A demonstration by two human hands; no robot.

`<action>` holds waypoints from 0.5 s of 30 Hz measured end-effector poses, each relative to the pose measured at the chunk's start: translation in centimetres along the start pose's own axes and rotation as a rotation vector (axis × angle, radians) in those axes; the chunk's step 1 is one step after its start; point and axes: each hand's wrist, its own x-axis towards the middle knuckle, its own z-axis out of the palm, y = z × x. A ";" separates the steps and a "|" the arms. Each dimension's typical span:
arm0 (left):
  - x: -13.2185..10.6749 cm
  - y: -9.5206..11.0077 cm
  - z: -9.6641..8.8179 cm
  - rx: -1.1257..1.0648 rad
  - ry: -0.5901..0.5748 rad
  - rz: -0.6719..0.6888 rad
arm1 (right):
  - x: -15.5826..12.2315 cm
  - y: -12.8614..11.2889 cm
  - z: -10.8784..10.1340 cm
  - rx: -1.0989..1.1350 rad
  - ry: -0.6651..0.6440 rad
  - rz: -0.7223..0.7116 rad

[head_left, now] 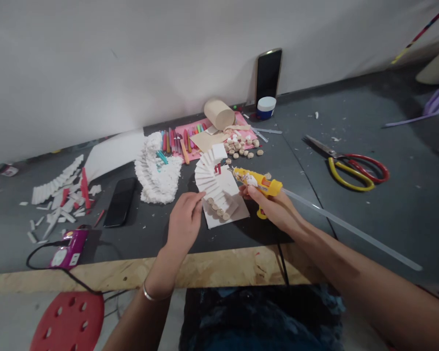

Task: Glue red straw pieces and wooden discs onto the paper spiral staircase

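Note:
A white model of a spiral staircase stands on a white square base at the middle of the table. Small round wooden slices line its lower front steps. My left hand is closed at the model's left edge, with its fingertips pinched against the steps. In my right hand is a yellow hot glue gun, its nozzle pointing left just beside the model. A long clear glue stick sticks out of the gun's back end. Loose wooden slices lie behind the model.
Red-and-yellow-handled scissors lie to the right. A phone, white textured piece and scattered white and red strips are left. A purple power socket trails its cord off the front edge. Markers, a jar and another phone stand behind.

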 end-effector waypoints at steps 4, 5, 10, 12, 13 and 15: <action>-0.8 -0.6 0.1 -0.082 0.011 -0.141 | 0.4 0.8 0.1 0.053 0.025 0.012; -1.0 -0.8 0.1 -0.099 0.024 -0.176 | 0.4 0.8 0.2 0.100 0.012 0.015; -1.9 0.2 -1.2 -0.034 0.256 -0.249 | 0.3 0.0 0.9 0.266 -0.044 0.028; -2.2 1.7 -1.8 -0.010 0.266 -0.195 | 0.5 -0.3 0.5 0.277 -0.009 0.006; -2.4 2.7 -1.9 -0.014 0.233 -0.141 | 0.7 -0.4 0.1 0.284 0.026 -0.020; -2.8 4.8 -1.5 -0.026 0.113 0.014 | 1.2 -0.7 -1.0 0.298 0.118 -0.067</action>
